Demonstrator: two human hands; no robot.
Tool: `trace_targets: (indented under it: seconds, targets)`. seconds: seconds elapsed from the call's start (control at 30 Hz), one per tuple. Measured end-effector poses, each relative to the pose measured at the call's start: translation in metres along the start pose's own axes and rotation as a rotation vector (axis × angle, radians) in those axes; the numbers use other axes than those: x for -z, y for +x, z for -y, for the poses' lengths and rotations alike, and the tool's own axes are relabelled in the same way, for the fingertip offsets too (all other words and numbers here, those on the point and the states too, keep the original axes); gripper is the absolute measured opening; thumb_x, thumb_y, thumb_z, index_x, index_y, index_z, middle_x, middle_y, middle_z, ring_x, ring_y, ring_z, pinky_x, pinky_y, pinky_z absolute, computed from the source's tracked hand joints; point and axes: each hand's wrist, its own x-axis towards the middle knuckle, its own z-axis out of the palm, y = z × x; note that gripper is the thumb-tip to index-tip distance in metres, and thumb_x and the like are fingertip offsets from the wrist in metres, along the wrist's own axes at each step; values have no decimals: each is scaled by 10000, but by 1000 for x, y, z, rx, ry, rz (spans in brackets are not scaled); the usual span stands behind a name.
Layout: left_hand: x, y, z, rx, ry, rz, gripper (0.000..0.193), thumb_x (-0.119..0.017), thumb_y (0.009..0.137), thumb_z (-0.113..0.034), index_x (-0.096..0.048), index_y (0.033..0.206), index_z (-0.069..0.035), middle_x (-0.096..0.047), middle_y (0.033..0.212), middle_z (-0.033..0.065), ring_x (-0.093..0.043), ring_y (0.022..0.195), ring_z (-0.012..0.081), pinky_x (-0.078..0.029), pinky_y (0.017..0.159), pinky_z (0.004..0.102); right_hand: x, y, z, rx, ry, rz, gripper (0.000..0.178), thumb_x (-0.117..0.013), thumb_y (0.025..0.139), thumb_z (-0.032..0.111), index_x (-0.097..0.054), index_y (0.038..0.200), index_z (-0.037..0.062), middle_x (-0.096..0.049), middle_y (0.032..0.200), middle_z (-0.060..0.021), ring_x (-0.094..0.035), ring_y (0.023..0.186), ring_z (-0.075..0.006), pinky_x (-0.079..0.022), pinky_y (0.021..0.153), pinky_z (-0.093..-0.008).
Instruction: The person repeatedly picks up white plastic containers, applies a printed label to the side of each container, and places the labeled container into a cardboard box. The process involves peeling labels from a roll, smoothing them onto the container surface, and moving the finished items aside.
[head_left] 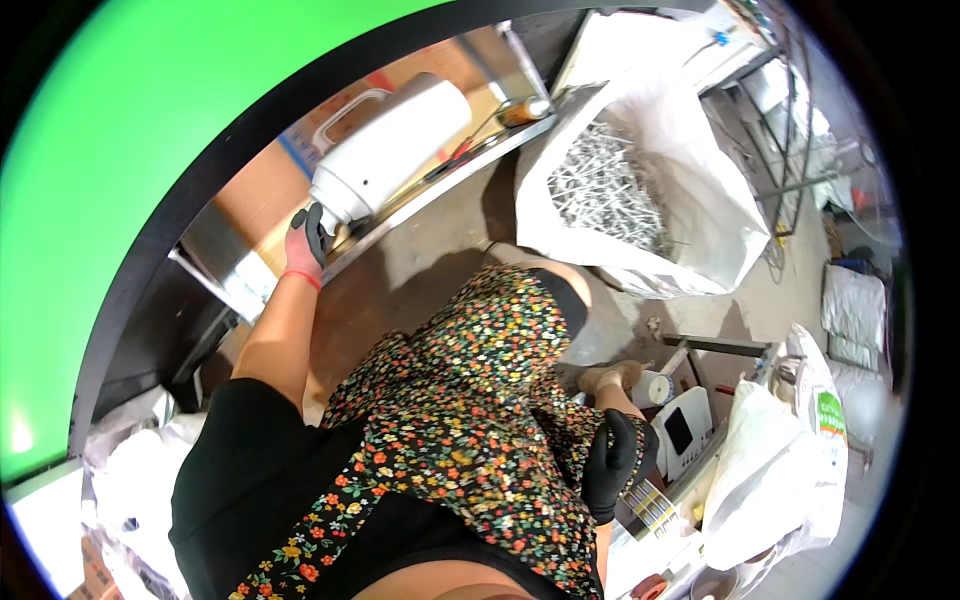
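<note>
A white jug [395, 135] with a side handle [350, 110] lies lengthwise over the cluttered shelf at the upper left. My left hand [308, 238], in a red glove with dark fingers, grips the jug's narrow end. Whether the jug rests on the shelf or is held above it, I cannot tell. My right hand [612, 462], in a black glove, is by my lap at the lower right, its fingers curled. Anything inside those fingers is hidden. A flowered black apron [470, 420] covers my front and lap.
A big white sack [700, 200] of metal nails or screws [605, 190] stands open ahead. Above the shelf's metal edge [440, 165] runs a black-rimmed green surface [200, 90]. White bags [765, 470] and a white device with a dark screen [688, 428] stand at the right.
</note>
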Motion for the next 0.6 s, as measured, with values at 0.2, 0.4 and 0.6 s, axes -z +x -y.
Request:
trace_targets:
  seconds: [0.2,0.4,0.6]
  targets:
    - [-186,-96,-128,-169,-103,409,299,-590,914,-148,-563,1183,-22,-617,1086,69,-607,953,172,-504,825,275,31,35,16,145,-49,-171,314,-647,773,-49,-619,1082,-2,-610,1077,-177,-578,1014,-347,-463,884,-408]
    - [-294,-240,-179,-1473,442,868,316,-685,733,-5,-634,1044,-20,-583,1039,125,-559,1012,335,-460,911,433,61,71,48,179,-204,-444,508,-692,742,29,-533,1224,-2,-576,1156,-198,-551,1083,-390,-449,934,-425]
    - [-309,-287,-171,-1280,41,1261,789,-886,576,-249,-523,1237,-17,-499,1211,121,-522,1099,341,-433,970,472,44,7,-10,-90,394,-348,318,-683,776,21,-638,1091,18,-646,1010,-140,-630,940,-282,-489,825,-338]
